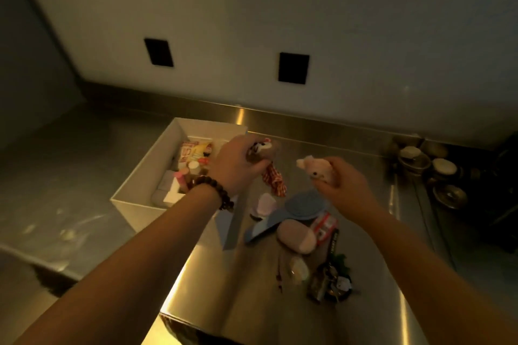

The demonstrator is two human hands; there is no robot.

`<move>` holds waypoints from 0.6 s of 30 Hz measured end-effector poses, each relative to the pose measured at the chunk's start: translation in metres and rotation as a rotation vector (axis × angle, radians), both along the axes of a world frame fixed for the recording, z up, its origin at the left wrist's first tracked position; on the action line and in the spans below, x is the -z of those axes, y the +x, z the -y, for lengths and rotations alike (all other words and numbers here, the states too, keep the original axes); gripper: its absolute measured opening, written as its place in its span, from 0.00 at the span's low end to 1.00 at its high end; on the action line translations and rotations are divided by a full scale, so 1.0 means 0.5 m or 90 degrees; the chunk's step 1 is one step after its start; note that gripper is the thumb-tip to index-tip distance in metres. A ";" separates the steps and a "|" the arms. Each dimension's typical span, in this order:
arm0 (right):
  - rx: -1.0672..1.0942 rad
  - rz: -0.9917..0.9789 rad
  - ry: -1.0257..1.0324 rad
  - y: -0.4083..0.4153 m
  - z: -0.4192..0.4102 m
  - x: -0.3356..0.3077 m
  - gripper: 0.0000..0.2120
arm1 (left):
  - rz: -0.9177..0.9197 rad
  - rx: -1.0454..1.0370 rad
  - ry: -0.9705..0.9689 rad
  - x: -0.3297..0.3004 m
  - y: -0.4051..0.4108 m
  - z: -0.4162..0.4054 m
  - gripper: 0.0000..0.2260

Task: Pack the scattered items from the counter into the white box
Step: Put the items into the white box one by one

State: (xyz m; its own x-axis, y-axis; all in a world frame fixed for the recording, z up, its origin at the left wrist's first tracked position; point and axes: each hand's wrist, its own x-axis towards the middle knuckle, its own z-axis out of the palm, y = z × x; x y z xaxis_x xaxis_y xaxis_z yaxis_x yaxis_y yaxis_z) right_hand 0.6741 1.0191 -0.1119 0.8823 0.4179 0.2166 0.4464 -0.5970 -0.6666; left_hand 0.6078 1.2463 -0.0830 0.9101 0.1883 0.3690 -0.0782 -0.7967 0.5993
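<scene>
the left hand (234, 166) grips a brown plush toy (262, 152) with a checkered strip hanging below, just right of the white box (134, 209) — the right hand (340, 185) holds a pink plush toy (314, 168). under them on the steel counter (252, 288) lie a blue scoop (291, 211), a pink pouch (295, 235) and keys (328, 283) — bowls (431, 173) stand far right.

The scene is dimly lit in warm yellow. Glare is thrown off the counter (213, 283) below the hands; edges are bent and softly blurred.
</scene>
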 end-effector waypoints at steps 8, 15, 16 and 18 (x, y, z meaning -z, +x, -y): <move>-0.078 -0.058 0.133 0.006 -0.235 -0.053 0.12 | -0.036 -0.115 -0.048 -0.012 -0.059 -0.268 0.17; -0.091 -0.077 -0.074 0.090 -0.473 -0.039 0.14 | -0.064 -0.093 -0.024 0.025 -0.028 -0.438 0.19; -0.086 -0.097 -0.124 0.104 -0.500 -0.031 0.15 | -0.067 -0.087 -0.022 0.031 -0.020 -0.459 0.19; -0.084 -0.135 -0.214 0.129 -0.540 -0.013 0.15 | -0.075 -0.074 -0.023 0.041 -0.003 -0.494 0.19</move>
State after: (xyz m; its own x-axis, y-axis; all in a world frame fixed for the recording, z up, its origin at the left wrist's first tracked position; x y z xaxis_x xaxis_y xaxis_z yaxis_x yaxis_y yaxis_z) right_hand 0.7384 1.2891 -0.1054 0.8269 0.5468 -0.1315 0.4075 -0.7437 -0.5300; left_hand 0.6064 1.4931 -0.1036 0.9178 0.3062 0.2528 0.0857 -0.7743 0.6269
